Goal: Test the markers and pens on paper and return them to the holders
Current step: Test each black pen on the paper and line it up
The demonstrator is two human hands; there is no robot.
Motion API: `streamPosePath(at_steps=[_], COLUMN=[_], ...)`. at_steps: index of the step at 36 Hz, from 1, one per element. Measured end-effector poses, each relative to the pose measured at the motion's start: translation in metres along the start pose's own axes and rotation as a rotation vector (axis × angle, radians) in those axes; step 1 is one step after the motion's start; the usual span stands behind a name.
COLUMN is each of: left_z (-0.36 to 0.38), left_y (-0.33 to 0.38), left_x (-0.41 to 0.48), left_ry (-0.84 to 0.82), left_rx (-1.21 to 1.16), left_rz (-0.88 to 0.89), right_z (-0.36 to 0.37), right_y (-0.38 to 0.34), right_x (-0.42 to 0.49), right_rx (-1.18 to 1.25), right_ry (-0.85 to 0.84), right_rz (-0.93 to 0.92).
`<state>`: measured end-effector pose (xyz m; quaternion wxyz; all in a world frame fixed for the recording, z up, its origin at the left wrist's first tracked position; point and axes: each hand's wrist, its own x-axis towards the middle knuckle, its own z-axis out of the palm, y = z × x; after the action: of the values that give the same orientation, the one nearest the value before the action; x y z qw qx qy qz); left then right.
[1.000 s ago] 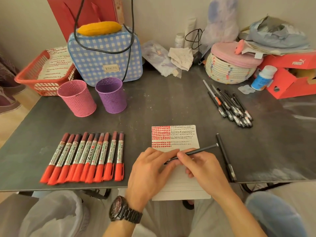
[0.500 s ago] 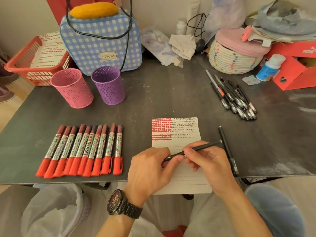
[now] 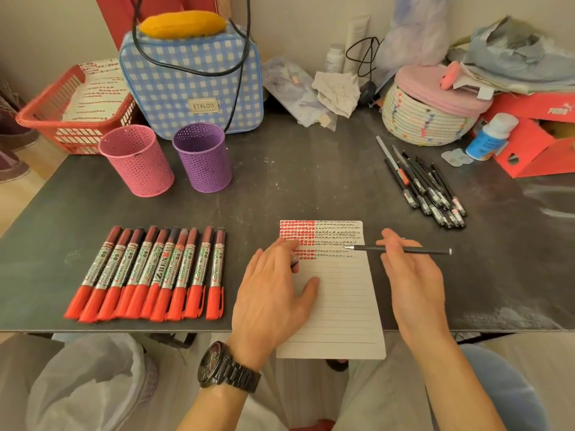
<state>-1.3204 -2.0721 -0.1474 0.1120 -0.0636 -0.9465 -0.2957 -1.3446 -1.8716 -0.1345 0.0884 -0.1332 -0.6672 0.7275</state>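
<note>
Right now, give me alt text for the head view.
A right hand holds a thin black pen over lined white paper; the left hand rests on it. Red markers, black pens, a pink holder and a purple holder sit nearby.
</note>
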Motion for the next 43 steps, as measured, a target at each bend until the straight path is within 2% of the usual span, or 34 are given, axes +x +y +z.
streamPosePath(at_steps=[11, 16, 22, 26, 36, 43], left_z=[-0.005, -0.004, -0.005, -0.004, -0.001, -0.001], left_y=[0.000, 0.000, 0.001, 0.001, 0.001, 0.001], left_x=[-0.001, -0.001, -0.001, -0.001, 0.002, 0.001], left_ry=[-0.002, -0.014, -0.015, -0.002, 0.036, 0.036], left_rx=[-0.012, -0.006, 0.004, 0.008, 0.005, 0.005], left_rz=[-0.029, -0.030, -0.024, -0.026, -0.027, -0.030], right_z=[-0.026, -0.017, 0.011, 0.026, 0.039, 0.037], right_y=[-0.010, -0.017, -0.024, -0.020, -0.001, 0.003], right_x=[0.017, 0.012, 0.007, 0.011, 0.005, 0.009], right_rx=[0.073, 0.003, 0.041, -0.075, -0.387, -0.387], right_ry=[0.005, -0.023, -0.190, -0.269, -0.145, -0.067], right_rz=[0.111, 0.049, 0.057, -0.003, -0.198, -0.203])
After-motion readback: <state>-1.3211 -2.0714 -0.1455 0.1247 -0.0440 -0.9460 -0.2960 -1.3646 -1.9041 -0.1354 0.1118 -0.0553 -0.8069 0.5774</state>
